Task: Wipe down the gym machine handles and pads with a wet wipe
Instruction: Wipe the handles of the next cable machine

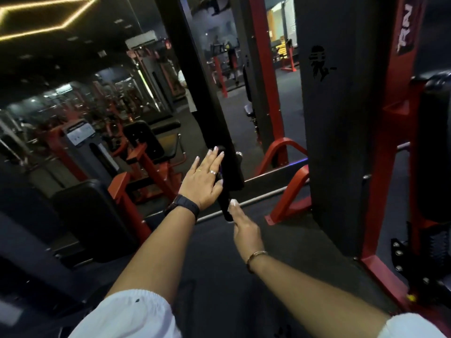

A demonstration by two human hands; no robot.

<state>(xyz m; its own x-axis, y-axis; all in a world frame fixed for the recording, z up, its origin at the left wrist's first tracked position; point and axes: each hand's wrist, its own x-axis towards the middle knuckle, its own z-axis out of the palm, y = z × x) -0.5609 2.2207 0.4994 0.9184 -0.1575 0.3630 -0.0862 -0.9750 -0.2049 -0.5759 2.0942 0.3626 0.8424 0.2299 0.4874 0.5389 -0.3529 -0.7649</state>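
Black cylindrical machine handle (225, 206) hangs mid-frame. My left hand (205, 176) lies flat against it, fingers (214, 159) straight; my right hand (245, 230) touches its lower end, grip unclear. No wet wipe visible. I'd steady below and stroke full-length.

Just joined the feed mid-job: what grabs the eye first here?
Both bare hands meet at centre on a black hanging handle: the left hand, with rings and a dark watch, lies flat against it, and the right hand touches its lower end. A tall black and red machine column stands at right, and a yellow light strip glows at upper left. No wet wipe is plainly visible.
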